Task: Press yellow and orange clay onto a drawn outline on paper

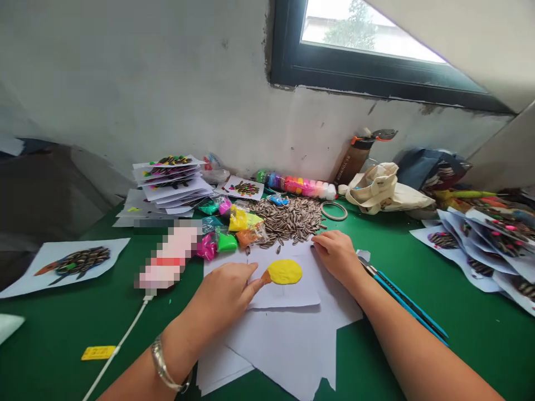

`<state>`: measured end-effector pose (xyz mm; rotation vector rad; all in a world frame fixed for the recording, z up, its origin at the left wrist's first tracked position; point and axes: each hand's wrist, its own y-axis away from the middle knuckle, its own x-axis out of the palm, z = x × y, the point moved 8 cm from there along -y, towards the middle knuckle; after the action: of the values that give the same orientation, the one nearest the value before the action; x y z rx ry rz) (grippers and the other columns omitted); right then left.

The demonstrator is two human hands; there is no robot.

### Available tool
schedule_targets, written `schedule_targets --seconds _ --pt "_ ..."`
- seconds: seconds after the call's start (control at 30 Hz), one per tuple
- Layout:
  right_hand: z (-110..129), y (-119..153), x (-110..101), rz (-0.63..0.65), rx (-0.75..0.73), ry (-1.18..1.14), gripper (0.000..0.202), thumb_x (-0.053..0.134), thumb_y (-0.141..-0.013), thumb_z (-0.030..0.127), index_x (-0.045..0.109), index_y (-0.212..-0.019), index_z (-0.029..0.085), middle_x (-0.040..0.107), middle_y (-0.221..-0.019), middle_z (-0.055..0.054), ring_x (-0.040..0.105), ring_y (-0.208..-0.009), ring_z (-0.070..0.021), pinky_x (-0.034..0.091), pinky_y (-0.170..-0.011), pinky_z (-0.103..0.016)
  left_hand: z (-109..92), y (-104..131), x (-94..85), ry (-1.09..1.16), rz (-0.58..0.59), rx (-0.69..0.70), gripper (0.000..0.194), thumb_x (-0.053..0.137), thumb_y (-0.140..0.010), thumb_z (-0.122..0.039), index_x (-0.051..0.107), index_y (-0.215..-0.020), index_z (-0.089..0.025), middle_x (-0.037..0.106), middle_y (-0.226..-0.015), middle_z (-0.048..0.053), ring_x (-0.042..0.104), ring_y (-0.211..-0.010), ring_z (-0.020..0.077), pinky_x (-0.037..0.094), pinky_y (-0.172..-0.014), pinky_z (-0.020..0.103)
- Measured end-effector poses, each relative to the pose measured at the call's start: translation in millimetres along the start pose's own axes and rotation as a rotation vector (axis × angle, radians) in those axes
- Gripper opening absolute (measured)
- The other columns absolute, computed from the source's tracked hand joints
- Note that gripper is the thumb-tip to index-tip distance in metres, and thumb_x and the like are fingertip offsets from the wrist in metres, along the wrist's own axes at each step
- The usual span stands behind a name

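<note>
A flat yellow clay oval point(286, 272) lies on a small white sheet point(284, 299), with a small orange-brown piece point(266, 277) at its left end. My left hand point(228, 287) is at the sheet's left side, its thumb stretched to the orange-brown piece and its fingers apart. My right hand point(335, 253) rests at the sheet's upper right corner, beside the pile of striped sunflower seeds point(288, 217); its fingers are bent together, and what they hold, if anything, is hidden.
Bags of coloured clay point(227, 241) stand left of the seeds. Blue tweezers or cutter point(407, 303) lie beside my right forearm. Stacked seed pictures point(171, 184) are at the back left, others point(480, 250) at the right. A cable point(121, 340) crosses the green table point(54, 328).
</note>
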<state>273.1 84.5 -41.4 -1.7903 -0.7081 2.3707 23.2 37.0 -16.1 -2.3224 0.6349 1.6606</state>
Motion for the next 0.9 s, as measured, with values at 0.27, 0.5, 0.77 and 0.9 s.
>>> schedule_targets --seconds 0.27,0.5,0.77,0.9 --pt "52.7 -9.8 13.5 0.057 -0.198 0.061 0.034 0.051 -0.09 0.005 0.075 -0.104 0.024 0.074 -0.106 -0.005 0.055 -0.096 -0.0237 0.034 -0.081 -0.035 -11.3 4.0 -1.6 0.033 -0.011 0.078 0.03 0.049 -0.099 -0.037 0.068 -0.113 -0.018 0.074 -0.1 0.011 0.068 -0.098 0.0274 0.053 -0.082 0.039" --pt "48.1 -9.7 24.0 0.124 -0.193 0.102 0.029 0.05 -0.093 0.008 0.075 -0.095 0.023 0.072 -0.101 -0.006 0.054 -0.09 -0.022 0.032 -0.075 -0.033 -10.2 4.3 0.9 0.063 0.009 0.077 0.027 0.052 -0.098 -0.034 0.069 -0.109 -0.017 0.074 -0.101 0.011 0.067 -0.102 0.029 0.052 -0.087 0.041" --pt "46.6 -8.2 18.7 0.127 -0.189 0.1 0.027 0.05 -0.094 0.01 0.074 -0.094 0.022 0.069 -0.094 -0.007 0.054 -0.086 -0.0214 0.033 -0.074 -0.033 -9.0 2.4 -0.3 0.05 0.026 0.071 0.029 0.049 -0.099 -0.035 0.069 -0.11 -0.018 0.074 -0.102 0.011 0.067 -0.101 0.0271 0.051 -0.086 0.039" --pt "44.5 -10.0 17.7 0.136 -0.159 0.121 0.026 0.049 -0.096 0.013 0.073 -0.092 0.021 0.068 -0.091 -0.007 0.054 -0.085 -0.0216 0.032 -0.074 -0.033 -5.8 -0.5 -0.6 0.05 0.025 0.052 0.033 0.047 -0.099 -0.037 0.07 -0.113 -0.018 0.074 -0.106 0.011 0.067 -0.102 0.0278 0.052 -0.086 0.039"
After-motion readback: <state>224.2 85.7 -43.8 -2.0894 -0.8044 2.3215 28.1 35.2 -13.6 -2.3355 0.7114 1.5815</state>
